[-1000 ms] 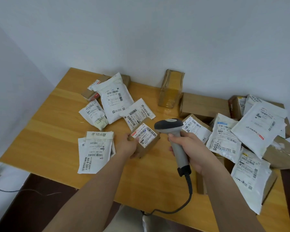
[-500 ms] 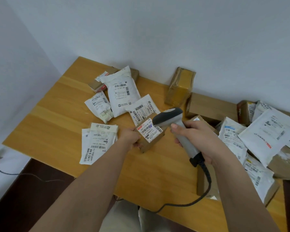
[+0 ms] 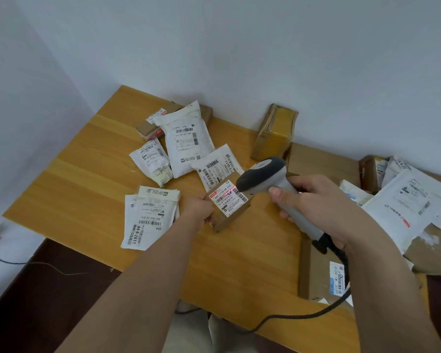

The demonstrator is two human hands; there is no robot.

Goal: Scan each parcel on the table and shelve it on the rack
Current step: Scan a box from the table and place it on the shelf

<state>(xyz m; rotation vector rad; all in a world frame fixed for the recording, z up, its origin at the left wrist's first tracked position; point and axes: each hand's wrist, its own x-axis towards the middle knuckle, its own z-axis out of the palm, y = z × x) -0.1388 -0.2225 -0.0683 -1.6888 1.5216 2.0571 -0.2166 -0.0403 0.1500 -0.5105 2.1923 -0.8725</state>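
Wooden table (image 3: 69, 189): scanner (image 3: 270, 184) overlaps held box's (image 3: 229, 205) label; right parcels (image 3: 405, 200) cropped.

1. The left hand (image 3: 198, 209) grips a small cardboard box (image 3: 228, 205) on the wooden tabletop (image 3: 87, 189).
2. The right hand (image 3: 323, 207) holds a corded scanner (image 3: 273, 184); red light falls on the box's label (image 3: 229, 198).
3. White mailer bags (image 3: 189, 141) lie around.

Left hand (image 3: 198, 209) gripping, right hand (image 3: 318, 207) fingers curled, gripping.

Scanner (image 3: 270, 186) head covers small box (image 3: 228, 207) label corner; right-edge parcels (image 3: 405, 200) cropped; label print unreadable.
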